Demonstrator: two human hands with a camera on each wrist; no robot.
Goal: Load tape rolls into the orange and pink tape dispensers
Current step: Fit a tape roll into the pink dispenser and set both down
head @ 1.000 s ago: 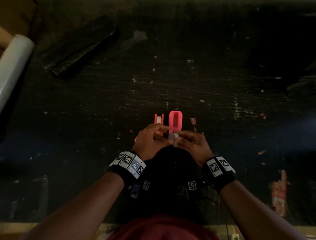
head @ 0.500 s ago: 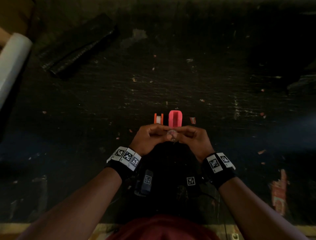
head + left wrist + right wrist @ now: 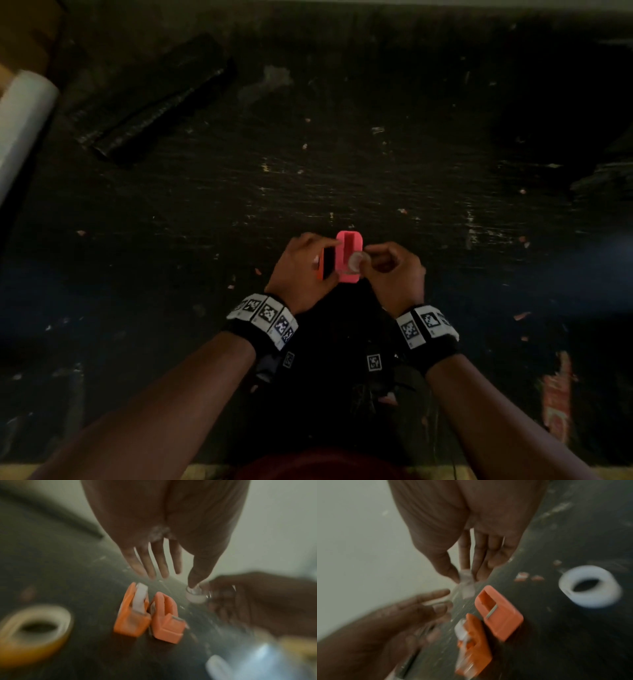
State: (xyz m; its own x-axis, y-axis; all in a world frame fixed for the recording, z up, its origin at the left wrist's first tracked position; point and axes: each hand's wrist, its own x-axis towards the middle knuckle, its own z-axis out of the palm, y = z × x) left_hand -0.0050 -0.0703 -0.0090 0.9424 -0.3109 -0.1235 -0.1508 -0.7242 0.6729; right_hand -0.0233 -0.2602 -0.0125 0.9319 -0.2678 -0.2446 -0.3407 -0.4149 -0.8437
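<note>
Right hand pinches small clear tape roll just over pink dispenser slot, likely to drop it in, while left hand, fingers relaxed and empty, seems to steady loaded orange dispenser beside it.

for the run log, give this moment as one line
right hand pinches small tape roll by pink dispenser | left hand open, fingers straight | orange dispenser holds white tape | pink dispenser empty
</note>
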